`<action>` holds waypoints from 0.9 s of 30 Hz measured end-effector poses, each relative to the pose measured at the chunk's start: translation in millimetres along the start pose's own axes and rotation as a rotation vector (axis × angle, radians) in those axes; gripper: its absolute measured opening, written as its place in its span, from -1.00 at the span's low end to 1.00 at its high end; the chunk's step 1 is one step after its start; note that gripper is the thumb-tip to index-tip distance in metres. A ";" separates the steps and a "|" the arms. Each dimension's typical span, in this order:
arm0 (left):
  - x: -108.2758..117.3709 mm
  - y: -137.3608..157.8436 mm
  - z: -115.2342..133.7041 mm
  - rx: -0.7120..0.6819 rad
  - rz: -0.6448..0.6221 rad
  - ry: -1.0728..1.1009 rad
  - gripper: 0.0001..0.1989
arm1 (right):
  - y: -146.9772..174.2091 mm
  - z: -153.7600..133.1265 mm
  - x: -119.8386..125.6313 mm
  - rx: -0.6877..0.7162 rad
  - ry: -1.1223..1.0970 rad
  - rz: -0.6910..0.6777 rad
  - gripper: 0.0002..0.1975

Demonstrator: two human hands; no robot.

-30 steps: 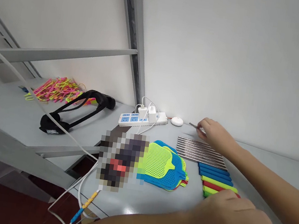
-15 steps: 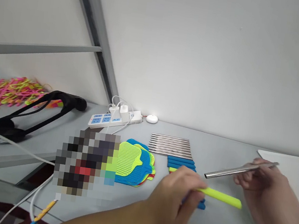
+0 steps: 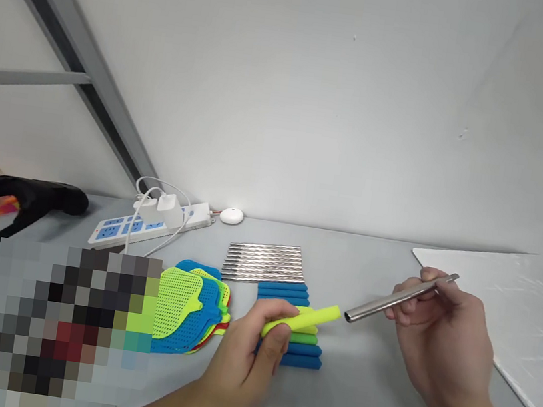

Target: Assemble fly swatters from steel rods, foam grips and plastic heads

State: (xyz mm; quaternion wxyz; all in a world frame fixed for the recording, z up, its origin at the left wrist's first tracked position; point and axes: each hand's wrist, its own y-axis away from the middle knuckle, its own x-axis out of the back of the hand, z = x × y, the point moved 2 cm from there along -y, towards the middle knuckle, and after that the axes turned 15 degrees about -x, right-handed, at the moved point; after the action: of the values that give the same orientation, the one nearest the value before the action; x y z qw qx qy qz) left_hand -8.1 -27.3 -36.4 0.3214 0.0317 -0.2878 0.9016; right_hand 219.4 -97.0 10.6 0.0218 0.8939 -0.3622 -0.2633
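My left hand (image 3: 255, 349) is closed round a yellow-green foam tube (image 3: 317, 318), its free end pointing up and right. My right hand (image 3: 436, 328) grips a shiny metal tube (image 3: 389, 302), whose open end comes close to the foam tube with a small gap between. Beneath my left hand lies a row of foam tubes in blue (image 3: 284, 291), yellow and green. Beyond them several metal rods (image 3: 266, 262) lie side by side. To the left, perforated fly swatter heads (image 3: 177, 301) in yellow, blue and red are piled up.
A white power strip (image 3: 152, 224) with plugged-in chargers and a small white round case (image 3: 232, 215) stand near the wall. A black frame-like object (image 3: 24, 202) is at the left. A plastic-wrapped white panel (image 3: 528, 320) lies at the right. A blurred-out patch covers the lower left.
My view has turned to the right. My left hand has turned the foam tube so its free end tilts up, and it now nearly lines up with the metal tube's end.
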 end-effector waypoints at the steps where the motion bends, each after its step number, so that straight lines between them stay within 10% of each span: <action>1: -0.3 1.3 -1.7 -0.007 0.006 0.024 -0.77 | 0.5 -1.1 -1.2 0.012 -0.011 0.006 -0.92; 15: 0.2 -1.3 5.1 -0.048 0.043 0.068 -0.80 | 6.1 2.6 -5.1 0.097 0.053 -0.046 -0.91; 21: -4.3 0.5 14.5 -0.215 -0.187 -0.075 -0.71 | 26.8 28.3 -13.7 -0.028 0.212 -0.357 -0.92; 27: -1.8 -0.9 22.5 -0.363 -0.128 -0.048 -0.72 | 28.1 30.4 -1.0 -0.041 0.382 -0.554 -0.87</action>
State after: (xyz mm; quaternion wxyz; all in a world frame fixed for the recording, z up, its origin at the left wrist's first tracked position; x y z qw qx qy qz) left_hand -9.1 -39.9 -17.6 0.3715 0.0131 -0.4506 0.8117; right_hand 186.2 -112.5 -8.6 0.0348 0.9909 -0.0898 -0.0942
